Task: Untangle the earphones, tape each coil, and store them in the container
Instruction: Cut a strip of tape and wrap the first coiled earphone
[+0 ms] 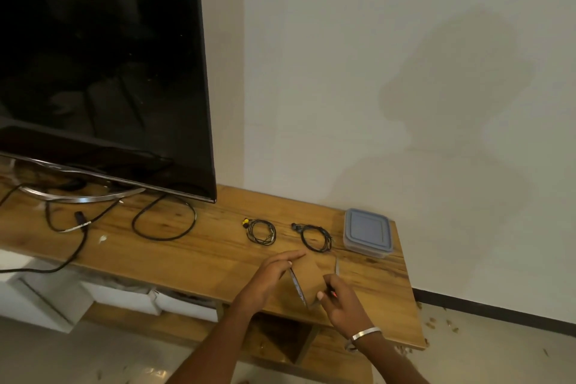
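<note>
Two coiled earphones lie on the wooden table (193, 252): one with yellow buds (261, 231) and an all-black one (314, 237) to its right. A clear container with a grey-blue lid (367, 232) stands shut at the table's right end, next to the black coil. In front of the coils, both hands hold a wide roll of brown tape (308, 274). My left hand (269, 277) grips its left rim, index finger stretched over the top. My right hand (341, 302) grips the near right side, with the thumb on the brown surface. Something small and red shows at its fingers.
A large black TV (103, 65) on a curved metal stand fills the table's left half, with black cables (163, 221) looped in front of it. The white wall runs close behind. A lower shelf and white boxes (46, 293) sit beneath the table.
</note>
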The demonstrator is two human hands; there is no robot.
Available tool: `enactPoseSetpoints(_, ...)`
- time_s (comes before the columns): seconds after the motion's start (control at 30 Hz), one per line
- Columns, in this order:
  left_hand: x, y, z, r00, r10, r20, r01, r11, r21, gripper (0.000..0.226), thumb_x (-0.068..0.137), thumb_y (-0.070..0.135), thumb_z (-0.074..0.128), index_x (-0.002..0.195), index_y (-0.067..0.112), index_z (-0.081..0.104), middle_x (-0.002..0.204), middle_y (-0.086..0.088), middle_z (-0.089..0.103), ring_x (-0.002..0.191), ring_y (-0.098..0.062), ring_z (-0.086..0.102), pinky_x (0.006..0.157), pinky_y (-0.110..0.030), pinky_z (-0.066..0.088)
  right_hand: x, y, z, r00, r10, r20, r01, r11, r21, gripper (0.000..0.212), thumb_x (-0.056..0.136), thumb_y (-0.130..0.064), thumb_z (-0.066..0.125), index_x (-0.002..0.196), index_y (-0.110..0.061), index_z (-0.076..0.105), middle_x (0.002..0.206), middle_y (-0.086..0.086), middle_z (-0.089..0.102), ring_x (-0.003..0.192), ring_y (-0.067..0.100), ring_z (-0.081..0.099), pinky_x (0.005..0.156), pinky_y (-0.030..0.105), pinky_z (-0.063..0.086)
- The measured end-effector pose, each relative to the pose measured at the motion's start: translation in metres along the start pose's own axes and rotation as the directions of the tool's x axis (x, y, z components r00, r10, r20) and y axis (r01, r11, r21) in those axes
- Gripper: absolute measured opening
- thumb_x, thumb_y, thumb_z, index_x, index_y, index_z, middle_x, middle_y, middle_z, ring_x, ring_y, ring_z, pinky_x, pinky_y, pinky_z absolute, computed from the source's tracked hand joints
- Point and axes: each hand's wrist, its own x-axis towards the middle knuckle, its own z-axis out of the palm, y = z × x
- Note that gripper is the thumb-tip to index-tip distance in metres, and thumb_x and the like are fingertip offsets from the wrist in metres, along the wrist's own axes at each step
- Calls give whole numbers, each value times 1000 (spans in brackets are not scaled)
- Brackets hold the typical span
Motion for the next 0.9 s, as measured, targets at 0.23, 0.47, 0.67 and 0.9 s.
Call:
enactPoseSetpoints(0.23, 13, -10, -1, 999, -3, -43, 2, 999, -34, 45, 96, 1, 41, 95, 28, 77, 123, -1, 66, 120, -16, 56, 105, -35, 44, 4, 7, 11, 1000, 29, 5, -29, 995, 93, 19, 90, -5, 55, 98, -22, 53, 90, -9, 53, 83, 6, 53, 73, 13, 43)
enactPoseSetpoints(0.47, 6, -8, -1, 999, 46, -17, -46, 998, -52, 28, 96, 6, 52, 109, 20, 72, 121, 2, 67, 114, -8, 59, 84, -16, 48, 1, 13, 14, 998, 62, -5, -61, 985, 159, 17, 91, -4, 54, 102, -17, 55, 97, 2, 57, 92, 18, 56, 80, 24, 48)
enactPoseSetpoints(0.67, 6, -3, 6, 999, 26, 38, -26, 999, -23, 28, 92, 8, 60, 111, 25, 71, 117, 5, 70, 115, -9, 61, 90, -21, 46, -9, 17, 11, 997, 77, 23, -80, 966, 247, 26, 92, -2, 52, 108, -23, 51, 108, 0, 57, 99, 4, 55, 81, 8, 46)
enactPoseSetpoints(0.9, 4, 0, 9, 996, 22, 83, -25, 999, 31, 30, 93, 11, 60, 113, 31, 71, 123, 10, 67, 116, -5, 59, 91, -20, 45, 3, 5, -4, 992, 93, -83, -67, 960, 274, 12, 97, -32, 45, 107, -33, 52, 105, -10, 59, 96, 7, 57, 77, 20, 49)
